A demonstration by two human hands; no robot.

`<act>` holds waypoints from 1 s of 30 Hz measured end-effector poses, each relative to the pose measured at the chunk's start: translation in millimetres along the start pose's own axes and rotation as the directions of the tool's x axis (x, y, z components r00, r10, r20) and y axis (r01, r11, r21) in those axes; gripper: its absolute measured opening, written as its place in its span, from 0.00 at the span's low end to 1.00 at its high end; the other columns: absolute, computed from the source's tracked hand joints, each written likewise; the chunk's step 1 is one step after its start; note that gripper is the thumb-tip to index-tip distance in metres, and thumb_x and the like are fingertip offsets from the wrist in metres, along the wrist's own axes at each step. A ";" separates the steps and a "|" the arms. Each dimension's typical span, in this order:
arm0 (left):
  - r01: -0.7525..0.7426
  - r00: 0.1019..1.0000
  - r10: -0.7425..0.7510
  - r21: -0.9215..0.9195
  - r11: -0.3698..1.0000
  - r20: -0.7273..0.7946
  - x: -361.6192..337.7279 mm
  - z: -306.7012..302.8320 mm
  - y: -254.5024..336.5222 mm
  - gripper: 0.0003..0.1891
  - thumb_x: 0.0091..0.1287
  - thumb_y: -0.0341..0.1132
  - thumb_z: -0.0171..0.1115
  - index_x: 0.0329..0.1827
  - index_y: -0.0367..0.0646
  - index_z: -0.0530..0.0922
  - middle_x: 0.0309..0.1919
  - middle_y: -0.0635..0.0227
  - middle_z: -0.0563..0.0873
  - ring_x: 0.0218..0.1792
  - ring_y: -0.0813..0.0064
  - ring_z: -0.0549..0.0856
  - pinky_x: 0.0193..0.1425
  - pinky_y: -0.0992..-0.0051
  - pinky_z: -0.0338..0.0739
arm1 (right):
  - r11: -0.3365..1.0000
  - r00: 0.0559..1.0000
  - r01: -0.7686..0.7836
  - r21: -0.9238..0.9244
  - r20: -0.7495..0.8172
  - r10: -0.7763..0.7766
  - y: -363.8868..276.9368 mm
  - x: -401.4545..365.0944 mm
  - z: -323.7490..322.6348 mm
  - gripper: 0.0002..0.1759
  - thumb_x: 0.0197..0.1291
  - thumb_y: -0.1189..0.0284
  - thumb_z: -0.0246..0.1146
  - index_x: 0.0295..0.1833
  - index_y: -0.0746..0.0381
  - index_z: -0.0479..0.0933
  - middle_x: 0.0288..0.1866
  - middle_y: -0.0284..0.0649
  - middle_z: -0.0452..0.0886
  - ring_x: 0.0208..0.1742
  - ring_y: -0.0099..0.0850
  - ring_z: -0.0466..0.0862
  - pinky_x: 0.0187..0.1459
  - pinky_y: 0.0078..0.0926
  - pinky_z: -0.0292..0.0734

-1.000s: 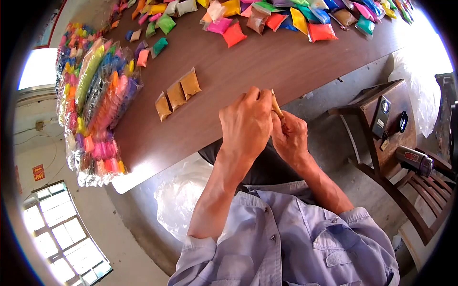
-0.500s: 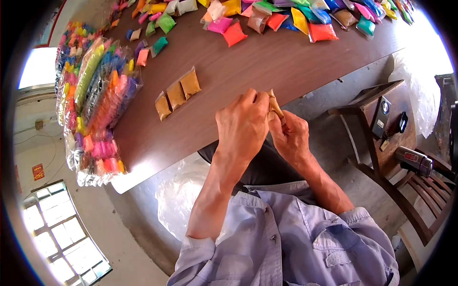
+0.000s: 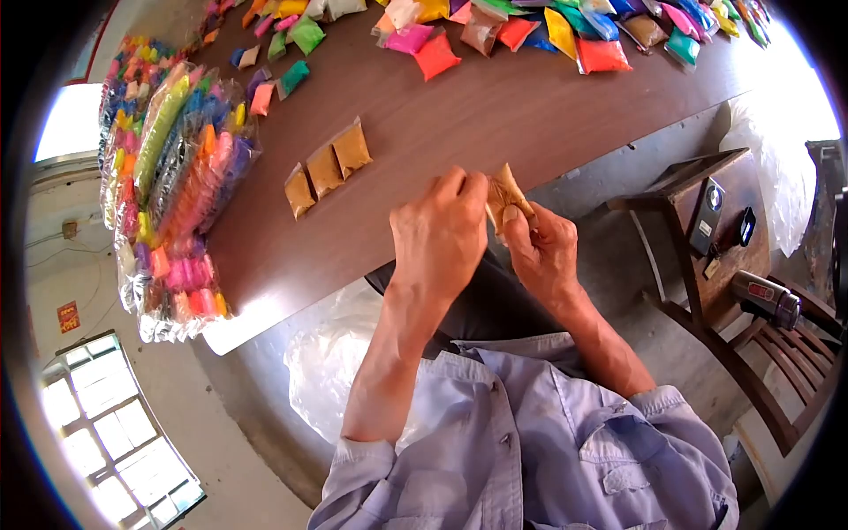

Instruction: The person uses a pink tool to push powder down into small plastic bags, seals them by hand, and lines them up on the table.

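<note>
My right hand pinches a small clear packet of brown, clay-like material between thumb and fingers, above the table's near edge. Against the packet's left side is my left hand, its fingers curled closed and the fingertips hidden from view; it seems to grip that edge. On the table to the left lie three similar brown packets in a slanting row: one packet, a middle packet and a far packet.
Loose colourful packets spread along the far side of the brown table. Large clear bags of coloured packets pile up at the left. To the right stand a wooden chair and a stool bearing small items.
My left hand has shifted slightly left and my right hand slightly right, so more of the brown packet shows between them. The view has moved a little.
</note>
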State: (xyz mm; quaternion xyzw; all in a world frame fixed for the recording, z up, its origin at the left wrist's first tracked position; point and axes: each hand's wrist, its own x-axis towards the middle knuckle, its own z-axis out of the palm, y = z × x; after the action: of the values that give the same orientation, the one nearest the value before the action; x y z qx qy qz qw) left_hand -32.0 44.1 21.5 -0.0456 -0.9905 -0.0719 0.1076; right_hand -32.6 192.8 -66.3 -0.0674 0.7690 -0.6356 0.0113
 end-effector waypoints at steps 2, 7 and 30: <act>0.017 0.999 -0.017 -0.028 0.999 -0.034 -3.2 5.1 -11.1 0.05 0.69 0.29 0.71 0.37 0.46 0.82 0.32 0.69 0.83 0.34 0.63 0.89 0.35 0.63 0.83 | 1.000 1.000 -0.005 -0.024 0.006 0.005 -1.1 2.0 -0.6 0.14 0.72 0.72 0.66 0.32 0.69 0.79 0.20 0.47 0.75 0.18 0.32 0.77 0.25 0.34 0.71; -0.045 0.992 0.018 -0.209 0.977 -0.128 -8.0 3.9 -4.0 0.05 0.68 0.29 0.72 0.37 0.46 0.83 0.33 0.70 0.84 0.35 0.65 0.89 0.36 0.64 0.84 | 0.995 0.997 -0.077 0.068 0.011 0.076 -0.9 1.8 -2.6 0.16 0.73 0.70 0.66 0.32 0.68 0.79 0.21 0.48 0.78 0.19 0.37 0.79 0.27 0.35 0.74; -0.078 0.997 0.071 -0.209 0.975 -0.040 -3.7 2.2 -8.8 0.06 0.63 0.27 0.70 0.39 0.46 0.82 0.37 0.69 0.84 0.39 0.66 0.90 0.38 0.63 0.84 | 0.990 0.990 -0.126 0.059 0.078 0.121 7.2 8.5 -12.1 0.15 0.70 0.71 0.64 0.31 0.70 0.77 0.18 0.43 0.70 0.20 0.23 0.70 0.25 0.32 0.69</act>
State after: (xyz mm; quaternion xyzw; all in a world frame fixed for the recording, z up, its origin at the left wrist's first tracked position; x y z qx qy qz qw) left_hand -29.8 35.5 17.5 -0.0928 -0.9731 -0.1727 0.1207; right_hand -43.0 204.9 -70.5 -0.0426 0.7502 -0.6548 0.0813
